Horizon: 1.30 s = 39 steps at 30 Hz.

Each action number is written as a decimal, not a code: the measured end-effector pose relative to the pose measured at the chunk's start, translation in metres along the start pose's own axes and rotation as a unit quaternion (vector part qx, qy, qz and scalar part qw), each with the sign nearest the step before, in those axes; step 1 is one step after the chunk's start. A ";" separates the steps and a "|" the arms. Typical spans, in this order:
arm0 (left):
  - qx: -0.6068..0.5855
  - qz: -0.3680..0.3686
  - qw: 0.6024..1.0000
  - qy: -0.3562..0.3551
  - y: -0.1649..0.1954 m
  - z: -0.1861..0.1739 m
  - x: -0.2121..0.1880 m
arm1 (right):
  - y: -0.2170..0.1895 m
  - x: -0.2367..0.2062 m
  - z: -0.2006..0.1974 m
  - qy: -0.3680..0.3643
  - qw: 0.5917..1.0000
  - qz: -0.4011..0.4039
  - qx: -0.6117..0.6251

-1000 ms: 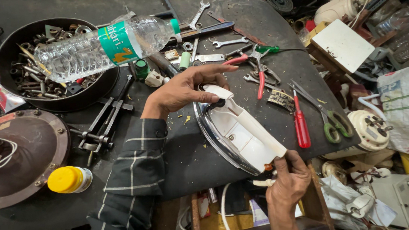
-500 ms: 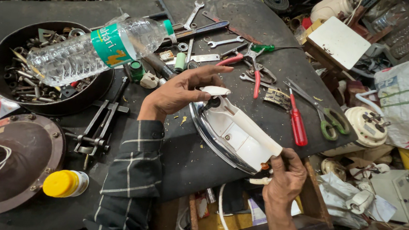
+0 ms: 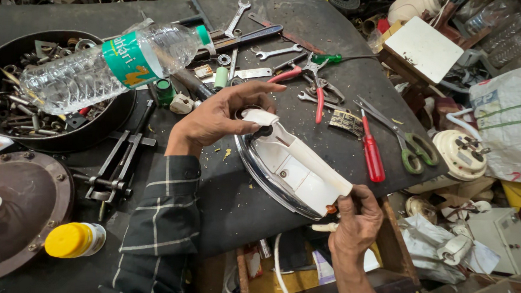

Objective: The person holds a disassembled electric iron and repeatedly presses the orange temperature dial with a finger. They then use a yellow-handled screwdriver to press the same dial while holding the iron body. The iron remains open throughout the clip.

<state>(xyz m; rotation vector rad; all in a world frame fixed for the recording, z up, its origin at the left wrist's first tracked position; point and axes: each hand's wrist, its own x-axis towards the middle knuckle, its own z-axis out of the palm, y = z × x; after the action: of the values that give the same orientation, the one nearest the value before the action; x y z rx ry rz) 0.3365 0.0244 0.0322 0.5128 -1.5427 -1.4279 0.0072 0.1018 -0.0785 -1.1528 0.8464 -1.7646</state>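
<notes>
A white clothes iron (image 3: 292, 165) with a shiny metal soleplate lies tilted on the dark workbench (image 3: 222, 209). My left hand (image 3: 218, 116) rests on the iron's front end, thumb against the white handle tip, fingers stretched out flat. At the iron's rear corner my right hand (image 3: 357, 218) grips the body, near the white cord (image 3: 281, 270) that drops below the bench. A red-handled screwdriver (image 3: 371, 151) lies just right of the iron.
A clear plastic bottle (image 3: 109, 66) lies across a black pan of metal parts (image 3: 16, 118). Spanners, red pliers (image 3: 313, 84) and green-handled scissors (image 3: 409, 150) lie behind. A yellow-capped jar (image 3: 72, 239) and a round brown plate (image 3: 18, 206) sit left. Clutter fills the right.
The view has shifted slightly. Both hands stay on the iron in about the same hold.
</notes>
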 end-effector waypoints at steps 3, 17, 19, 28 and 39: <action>0.056 -0.013 0.998 0.010 0.005 0.005 0.002 | 0.000 -0.001 0.000 0.001 1.000 0.002 0.002; 0.204 -0.054 0.976 0.053 0.022 0.025 0.001 | -0.002 -0.003 0.001 -0.014 1.000 -0.008 -0.006; 0.197 -0.055 0.977 0.064 0.022 0.025 0.001 | -0.001 -0.003 0.001 -0.012 1.000 -0.009 -0.005; 0.203 -0.063 0.975 0.073 0.022 0.027 0.002 | -0.001 -0.003 -0.001 -0.026 1.000 -0.012 0.002; 0.112 -0.039 0.990 0.074 0.019 0.026 -0.001 | -0.006 -0.004 0.002 -0.001 1.000 0.004 -0.005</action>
<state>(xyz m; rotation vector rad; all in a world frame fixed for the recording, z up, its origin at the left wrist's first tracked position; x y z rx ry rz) 0.3205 0.0432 0.0524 0.8029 -1.5855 -1.2511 0.0084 0.1077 -0.0734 -1.1566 0.8578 -1.7543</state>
